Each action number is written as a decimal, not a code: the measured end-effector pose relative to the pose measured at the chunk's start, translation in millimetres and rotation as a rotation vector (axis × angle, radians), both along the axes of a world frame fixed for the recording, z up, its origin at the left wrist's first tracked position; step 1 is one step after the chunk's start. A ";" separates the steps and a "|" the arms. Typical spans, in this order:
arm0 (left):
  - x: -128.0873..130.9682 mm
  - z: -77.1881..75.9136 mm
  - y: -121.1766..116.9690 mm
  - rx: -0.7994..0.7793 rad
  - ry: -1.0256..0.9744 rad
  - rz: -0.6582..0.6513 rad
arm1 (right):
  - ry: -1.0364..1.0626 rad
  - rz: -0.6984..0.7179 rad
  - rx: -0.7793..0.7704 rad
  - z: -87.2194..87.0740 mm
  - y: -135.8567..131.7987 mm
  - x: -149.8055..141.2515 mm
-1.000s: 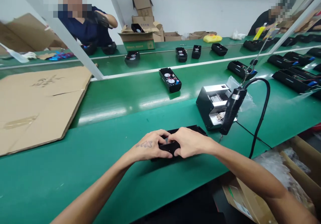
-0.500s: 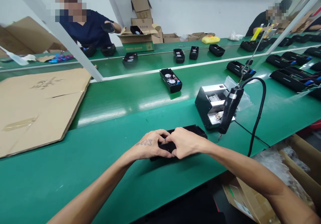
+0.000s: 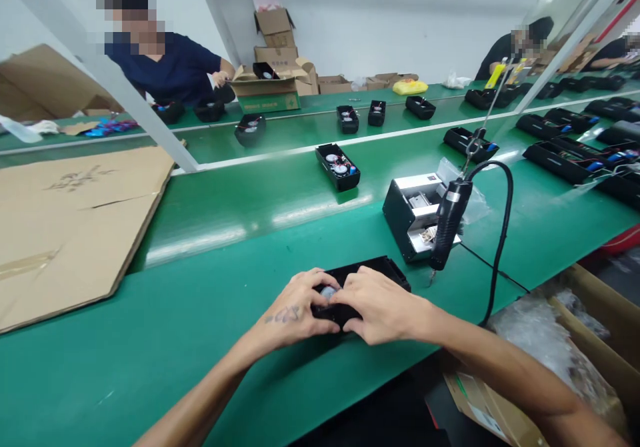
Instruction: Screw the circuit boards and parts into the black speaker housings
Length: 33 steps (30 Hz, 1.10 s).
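Both bare hands are on an oblong black open-topped casing point(image 3: 396, 275), which lies between the near and far edges of the green-topped bench point(image 3: 210, 307).
The left hand point(image 3: 297, 308) and right hand point(image 3: 387, 308) face each other, half closed, fingers and thumbs bent at the casing's left part; their fingertips meet around a round grey disc point(image 3: 328, 292), though they hide so much that I cannot tell whether either has hold of it; beyond the casing's right end, towards the bench's far edge, stands a boxy black-and-silver machine point(image 3: 400, 223); a black cylindrical screwdriver point(image 3: 449, 227) hangs before it; a flat brown cardboard sheet point(image 3: 75, 233) covers the bench's far left corner.
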<state>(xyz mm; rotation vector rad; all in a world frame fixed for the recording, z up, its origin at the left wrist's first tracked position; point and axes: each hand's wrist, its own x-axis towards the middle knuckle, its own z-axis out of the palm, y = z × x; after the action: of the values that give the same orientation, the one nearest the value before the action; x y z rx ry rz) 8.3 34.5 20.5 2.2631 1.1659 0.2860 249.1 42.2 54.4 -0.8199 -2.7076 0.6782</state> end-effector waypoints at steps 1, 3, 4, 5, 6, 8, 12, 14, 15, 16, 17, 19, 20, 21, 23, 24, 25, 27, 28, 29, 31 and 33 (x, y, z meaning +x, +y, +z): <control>0.7 -5.2 -8.8 0.105 0.009 -0.017 | 0.167 -0.061 0.031 -1.5 -5.7 11.5; 1.9 -18.6 -27.4 0.342 0.027 -0.043 | 0.536 -0.331 0.157 -8.2 -11.1 39.5; 2.5 -25.8 -36.1 0.443 0.032 -0.044 | 0.694 -0.527 0.255 -13.6 -9.9 55.1; 2.9 -32.6 -43.7 0.515 0.030 -0.038 | 0.813 -0.738 0.362 -20.0 -5.9 70.8; 3.1 -38.4 -49.8 0.566 0.026 -0.029 | 0.878 -0.931 0.452 -27.0 0.3 86.0; 3.1 -46.0 -56.9 0.624 0.014 -0.024 | 0.849 -1.158 0.455 -40.8 16.3 111.7; 1.9 -48.3 -55.8 0.644 0.006 -0.040 | 0.786 -1.137 0.060 -57.3 37.1 131.9; 1.3 -47.9 -53.9 0.636 -0.004 -0.034 | 0.919 -1.115 0.026 -59.8 34.3 127.6; 1.1 -48.1 -53.4 0.634 -0.014 -0.031 | 0.993 -1.090 0.029 -60.3 30.4 123.9; 1.0 -48.5 -53.3 0.633 -0.025 -0.030 | 1.058 -1.046 0.015 -60.4 25.9 120.2; 0.8 -49.2 -53.4 0.632 -0.033 -0.031 | 1.108 -0.987 -0.024 -60.0 21.6 117.1; 0.4 -50.9 -53.8 0.632 -0.049 -0.029 | 1.159 -0.893 -0.122 -56.6 16.0 113.9; 0.0 -52.0 -53.8 0.633 -0.061 -0.024 | 1.181 -0.880 -0.141 -53.0 15.5 114.0; -0.5 -53.2 -53.5 0.633 -0.074 -0.016 | 1.216 -0.886 -0.131 -47.8 16.7 115.1; -1.5 -56.5 -51.8 0.635 -0.096 0.001 | 1.327 -0.903 -0.034 -32.9 23.6 119.0; -1.6 -58.6 -50.4 0.639 -0.095 -0.003 | 1.388 -0.908 0.042 -24.1 28.8 121.0; -1.1 -61.0 -48.8 0.645 -0.080 -0.021 | 1.430 -0.910 0.120 -15.3 34.9 122.7; 2.1 -65.8 -46.0 0.652 -0.056 -0.036 | 1.435 -0.918 0.247 -0.2 48.3 124.4; 4.8 -68.0 -45.0 0.648 -0.060 -0.027 | 1.401 -0.924 0.284 5.1 54.9 124.3; 8.1 -69.6 -44.4 0.639 -0.075 -0.010 | 1.354 -0.935 0.299 8.7 60.9 123.7; 15.0 -70.7 -44.5 0.611 -0.122 0.048 | 1.254 -0.962 0.287 11.5 69.7 121.8; 20.6 -68.8 -45.7 0.598 -0.138 0.068 | 1.162 -0.979 0.253 10.8 73.2 120.1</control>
<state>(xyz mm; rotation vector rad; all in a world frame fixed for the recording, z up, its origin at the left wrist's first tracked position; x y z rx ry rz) 28.8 -11.3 -48.3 2.6467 1.1973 0.9059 369.2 115.4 65.2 -1.0572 -1.1235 0.3474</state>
